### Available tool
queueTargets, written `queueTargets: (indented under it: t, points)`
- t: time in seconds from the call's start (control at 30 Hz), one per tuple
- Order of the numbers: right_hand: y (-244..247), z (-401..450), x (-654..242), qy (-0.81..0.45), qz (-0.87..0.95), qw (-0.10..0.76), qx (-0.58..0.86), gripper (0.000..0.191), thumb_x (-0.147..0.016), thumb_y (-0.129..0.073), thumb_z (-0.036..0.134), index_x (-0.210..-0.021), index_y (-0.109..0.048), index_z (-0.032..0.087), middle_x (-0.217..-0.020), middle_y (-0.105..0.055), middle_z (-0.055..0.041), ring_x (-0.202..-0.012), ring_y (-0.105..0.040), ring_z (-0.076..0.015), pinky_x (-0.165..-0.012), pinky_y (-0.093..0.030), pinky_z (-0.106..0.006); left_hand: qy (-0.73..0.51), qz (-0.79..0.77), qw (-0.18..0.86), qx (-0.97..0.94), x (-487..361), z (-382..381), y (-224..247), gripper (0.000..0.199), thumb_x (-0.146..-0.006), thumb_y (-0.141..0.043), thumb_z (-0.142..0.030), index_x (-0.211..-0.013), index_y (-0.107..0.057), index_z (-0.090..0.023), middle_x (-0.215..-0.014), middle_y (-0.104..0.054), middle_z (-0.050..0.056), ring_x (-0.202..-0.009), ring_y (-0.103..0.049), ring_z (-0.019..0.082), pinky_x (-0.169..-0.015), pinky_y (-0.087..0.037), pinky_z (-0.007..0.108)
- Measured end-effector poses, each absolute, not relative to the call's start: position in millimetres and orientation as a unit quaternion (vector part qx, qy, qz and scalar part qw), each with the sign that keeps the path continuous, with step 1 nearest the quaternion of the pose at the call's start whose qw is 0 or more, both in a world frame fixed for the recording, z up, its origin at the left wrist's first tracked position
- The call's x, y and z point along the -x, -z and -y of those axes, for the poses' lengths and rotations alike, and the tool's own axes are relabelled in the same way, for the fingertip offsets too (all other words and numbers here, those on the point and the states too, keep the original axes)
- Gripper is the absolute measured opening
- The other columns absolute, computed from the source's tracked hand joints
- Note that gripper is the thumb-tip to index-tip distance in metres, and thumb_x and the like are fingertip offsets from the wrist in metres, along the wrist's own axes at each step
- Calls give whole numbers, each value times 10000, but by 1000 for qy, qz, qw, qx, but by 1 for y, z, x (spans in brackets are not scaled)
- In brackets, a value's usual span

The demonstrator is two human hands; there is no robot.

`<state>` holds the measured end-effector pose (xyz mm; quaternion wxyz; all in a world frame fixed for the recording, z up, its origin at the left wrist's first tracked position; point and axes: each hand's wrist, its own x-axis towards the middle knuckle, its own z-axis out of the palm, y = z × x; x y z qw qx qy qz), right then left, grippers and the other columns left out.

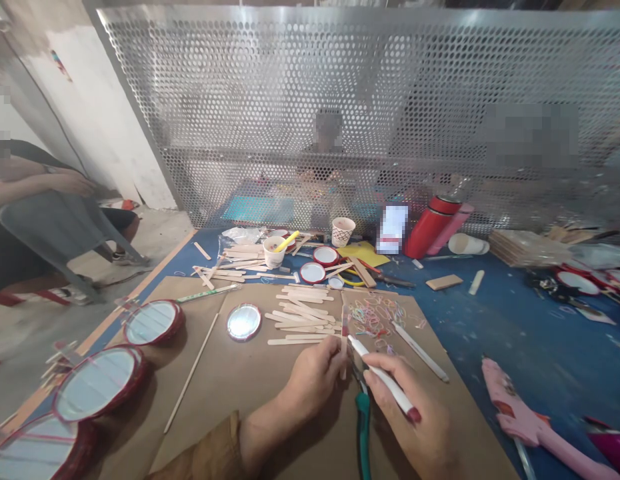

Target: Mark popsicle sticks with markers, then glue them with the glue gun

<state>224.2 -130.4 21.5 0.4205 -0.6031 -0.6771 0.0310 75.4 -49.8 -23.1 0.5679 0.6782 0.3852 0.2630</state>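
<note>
My left hand (pixel 317 373) is closed on a short wooden stick (pixel 344 357), held upright near the middle of the brown cardboard (pixel 200 407). A dark red mark shows on the upper part of the stick. In my right hand (pixel 415 407) is a white marker (pixel 390 383) with a red end, its tip pointing at the stick. Pliers with a green handle (pixel 363 427) lie beneath and between my hands. Just beyond are a pile of wooden sticks (pixel 305 317) and a heap of coloured rubber bands (pixel 373 317), with a white pen-like tool (pixel 423 353) beside them.
Several round red-rimmed pieces (pixel 97 383) line the left side. A small round mirror (pixel 244 323) and a thin rod (pixel 193 373) lie on the cardboard. Paper cups (pixel 343 231), a red bottle (pixel 433 227) and a phone (pixel 391 229) stand behind. A pink glue gun (pixel 530 420) is at right.
</note>
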Motion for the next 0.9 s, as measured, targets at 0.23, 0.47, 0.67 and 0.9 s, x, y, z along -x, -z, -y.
queueTargets:
  t: [0.23, 0.47, 0.67, 0.9]
  points:
    - [-20, 128, -227, -27, 689, 407, 599, 188, -983, -532, 341, -1001, -687, 235, -867, -751, -29, -765, -726, -172, -661, -576, -236, -257, -379, 556, -694, -74, 48, 21, 248, -949, -402, -372, -761, -413, -211, -724, -506, -12, -682, -418, 122, -666, -358, 251]
    - [-20, 129, -227, -35, 683, 414, 601, 191, -980, -527, 336, -996, -685, 230, -866, -745, -38, -769, -725, -175, -662, -580, -234, -258, -385, 554, -692, -74, 48, 20, 246, -942, -414, -381, -763, -413, -212, -727, -517, -8, -694, -429, 128, -688, -367, 257]
    - [-20, 131, -227, -30, 682, 426, 593, 173, -975, -539, 329, -982, -683, 234, -862, -744, -26, -772, -728, -167, -670, -582, -224, -262, -382, 570, -679, -75, 48, 21, 282, -945, -424, -427, -763, -420, -212, -722, -518, -7, -686, -427, 125, -670, -367, 248]
    - [-23, 131, -225, -25, 671, 421, 610, 210, -988, -524, 363, -1014, -688, 234, -897, -768, -36, -792, -742, -183, -693, -593, -247, -259, -381, 563, -686, -75, 48, 20, 277, -945, -409, -423, -770, -430, -209, -743, -535, 3, -706, -443, 130, -694, -380, 253]
